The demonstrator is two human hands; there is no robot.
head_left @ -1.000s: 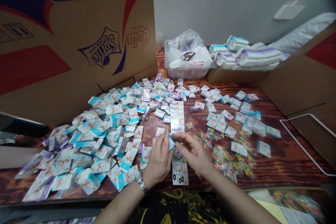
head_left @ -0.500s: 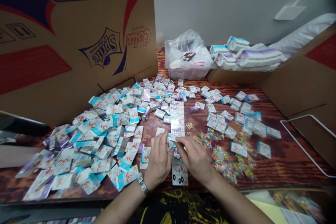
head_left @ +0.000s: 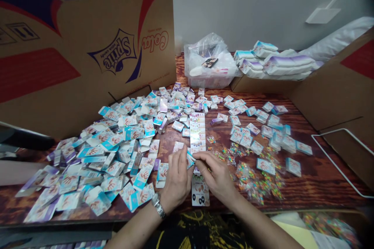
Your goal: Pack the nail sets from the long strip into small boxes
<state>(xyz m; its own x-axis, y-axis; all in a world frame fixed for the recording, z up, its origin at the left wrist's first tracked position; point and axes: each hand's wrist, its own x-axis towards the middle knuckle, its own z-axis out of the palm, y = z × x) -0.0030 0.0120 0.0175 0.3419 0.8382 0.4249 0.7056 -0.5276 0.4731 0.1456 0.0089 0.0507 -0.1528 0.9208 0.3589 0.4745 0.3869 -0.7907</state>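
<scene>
Between my two hands is a small blue-and-white carton (head_left: pixel 190 159), mostly covered by my fingers. My left hand (head_left: pixel 177 175), with a watch at the wrist, is closed around its left side. The fingertips of my right hand (head_left: pixel 214 175) pinch its right edge. Under my hands lies a long printed sheet (head_left: pixel 197 130) with rows of coloured pictures. A heap of small hand-printed cartons (head_left: pixel 117 140), many with raised flaps, spreads to the left. Little clear bags of coloured candy-like bits (head_left: pixel 257 181) lie to the right of my right hand.
More small cartons (head_left: pixel 276 136) are scattered on the right. A large cardboard box (head_left: pixel 87 70) stands at the back left, another (head_left: pixel 344 97) at the right. Behind are a clear plastic tub (head_left: pixel 209 81) and wrapped packs (head_left: pixel 288 64). A white wire frame (head_left: pixel 344 175) sticks out at the right.
My right fingertips have shifted slightly at the carton's edge, and its white end flap shows less. The surrounding things stay where they were.
</scene>
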